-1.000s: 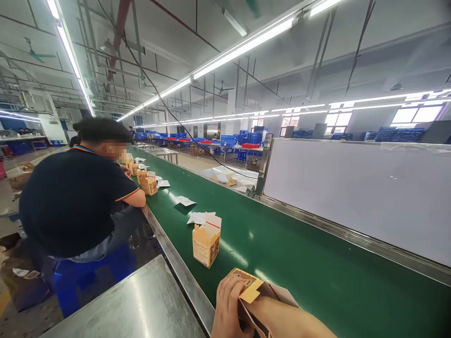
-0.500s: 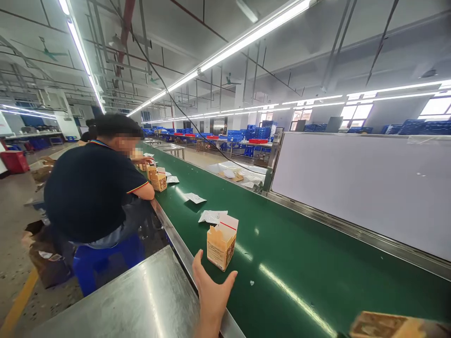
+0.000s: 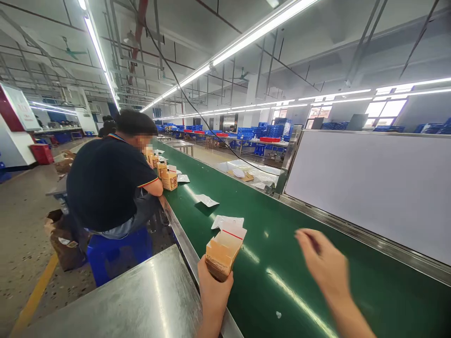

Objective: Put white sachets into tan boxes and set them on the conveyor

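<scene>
My left hand (image 3: 214,286) is wrapped round the lower part of a small tan printed carton (image 3: 219,257) at the near side of the green conveyor belt (image 3: 253,281). The carton's top stands open, and a white flap with a red stripe (image 3: 232,233) sticks up at its back. It tilts slightly over the belt. Right behind it lies a white flat packet (image 3: 225,221), partly covered by the flap. Over the belt to the right, my right hand (image 3: 326,265) is raised with its fingers curled toward the thumb. I see nothing in it, though it is slightly blurred.
A metal table (image 3: 141,295) adjoins the belt's near edge. Farther along, a co-worker in a dark shirt (image 3: 109,183) sits on a blue stool (image 3: 116,256) beside more cartons (image 3: 169,179). Another packet (image 3: 207,201) lies between. A white panel (image 3: 369,188) borders the far side.
My left hand has closed round the carton, which now tips. My right hand has come into view over the belt. The blurred carton at the lower right has left the picture.
</scene>
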Demonstrator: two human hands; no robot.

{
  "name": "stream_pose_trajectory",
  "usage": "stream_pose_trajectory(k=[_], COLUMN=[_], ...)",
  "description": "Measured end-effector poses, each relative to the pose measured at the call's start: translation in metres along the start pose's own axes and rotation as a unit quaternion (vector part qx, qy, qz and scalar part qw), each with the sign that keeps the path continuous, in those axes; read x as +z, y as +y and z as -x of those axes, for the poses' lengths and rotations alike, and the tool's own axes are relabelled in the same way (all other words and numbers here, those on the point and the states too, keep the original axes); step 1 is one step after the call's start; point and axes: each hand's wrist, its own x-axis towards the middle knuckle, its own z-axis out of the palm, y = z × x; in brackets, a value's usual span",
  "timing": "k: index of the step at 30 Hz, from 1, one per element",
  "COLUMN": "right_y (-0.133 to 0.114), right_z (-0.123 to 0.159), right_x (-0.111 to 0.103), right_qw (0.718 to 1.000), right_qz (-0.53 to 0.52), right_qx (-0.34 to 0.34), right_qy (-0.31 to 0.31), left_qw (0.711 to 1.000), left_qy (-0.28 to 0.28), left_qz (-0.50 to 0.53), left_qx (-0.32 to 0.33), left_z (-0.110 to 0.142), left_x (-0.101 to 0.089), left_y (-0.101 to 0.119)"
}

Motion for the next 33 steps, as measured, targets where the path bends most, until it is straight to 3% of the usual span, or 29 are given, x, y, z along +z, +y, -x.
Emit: stream_pose_trajectory(k=[4, 6, 8, 10, 12, 14, 18, 19, 21, 23, 25, 27, 29, 33], right_y=[-0.044, -0.067, -0.078, -0.075, -0.060, -0.042, -0.030, -0.035, -0.052, -0.069, -0.079, -0.082, -0.083, -0.087], right_z=[-0.030, -0.028, -0.021, -0.014, -0.012, -0.014, -0.014, -0.011, -0.002, 0.010, 0.022, 0.033, 0.040, 0.043], right_x=[0.127, 0.173, 0.198, 0.202, 0.189, 0.159, 0.065, 0.041, 0.001, -0.022, -0.030, -0.032, -0.036, -0.053], right_qw=[0.970, 0.944, 0.926, 0.927, 0.937, 0.951, 0.984, 0.992, 0.994, 0.959, 0.922, 0.905, 0.903, 0.874], right_qz=[0.050, 0.080, 0.098, 0.094, 0.070, 0.043, 0.017, 0.009, -0.015, -0.027, -0.014, -0.016, -0.037, -0.079], right_qx=[0.128, 0.187, 0.224, 0.222, 0.208, 0.201, 0.169, 0.126, -0.047, -0.256, -0.384, -0.425, -0.401, -0.255], right_qy=[-0.199, -0.260, -0.288, -0.289, -0.272, -0.231, -0.062, -0.004, 0.096, 0.116, 0.055, -0.033, -0.151, -0.407], left_qw=[0.996, 0.993, 0.992, 0.991, 0.992, 0.994, 0.995, 0.995, 0.993, 0.988, 0.980, 0.975, 0.971, 0.953], left_qy=[0.092, 0.116, 0.117, 0.107, 0.091, 0.069, 0.043, 0.037, 0.020, 0.008, 0.006, 0.001, -0.015, -0.082], left_qz=[-0.002, -0.003, 0.004, 0.004, -0.008, -0.017, -0.010, -0.011, -0.020, -0.027, -0.024, -0.016, -0.015, -0.045], left_qx=[-0.021, 0.002, 0.043, 0.077, 0.089, 0.088, 0.086, 0.091, 0.112, 0.153, 0.197, 0.222, 0.237, 0.290], left_z=[-0.003, -0.006, -0.008, -0.010, -0.010, -0.009, -0.004, -0.002, 0.003, 0.011, 0.018, 0.025, 0.029, 0.035], left_x=[-0.026, -0.028, -0.025, -0.021, -0.018, -0.018, -0.018, -0.017, -0.014, -0.009, -0.005, -0.003, -0.003, -0.006], left_y=[-0.007, -0.011, -0.014, -0.016, -0.017, -0.017, -0.014, -0.013, -0.009, -0.006, -0.002, 0.000, 0.000, -0.003])
